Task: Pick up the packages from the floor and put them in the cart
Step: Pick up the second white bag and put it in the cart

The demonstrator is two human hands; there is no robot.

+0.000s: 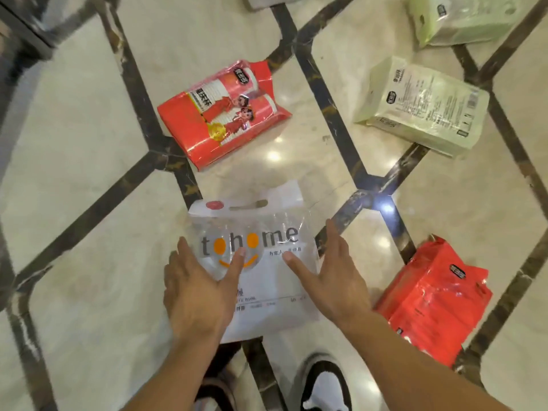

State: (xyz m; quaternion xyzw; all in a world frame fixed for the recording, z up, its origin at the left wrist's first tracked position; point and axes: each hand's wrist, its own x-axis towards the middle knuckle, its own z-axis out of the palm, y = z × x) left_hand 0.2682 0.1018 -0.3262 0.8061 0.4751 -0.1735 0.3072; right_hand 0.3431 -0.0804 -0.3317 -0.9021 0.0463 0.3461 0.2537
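While the floor (89,120) fills the view, pale glossy marble with dark inlaid bands, several packages lie scattered on it; no cart in view. Far right: two pale green packs (424,105), one more at the top edge (462,16). Far centre: red pack (222,114) with cartoon figures, looks like stacked cups inside. Near right: crinkled red pack (436,298). Near centre, just ahead of the shoes (324,384): the white-and-clear package (267,292), lying flat, die-cut handle slot at its far end, orange-and-grey "tohome" print with a smile mark, clear window in the upper half, small text lower down.

Left hand (198,289) open, fingers spread, over the package's left edge; right hand (332,274) open too, over the right edge. Neither grips anything; contact with the film cannot be told.

Handling, as a judgement: thin plastic film, probably light, soft and slippery, will buckle if pinched in the middle. Best hold is both sides squeezed together as the hands are set, or a finger through the handle slot. Contents unclear, so treat as crushable.
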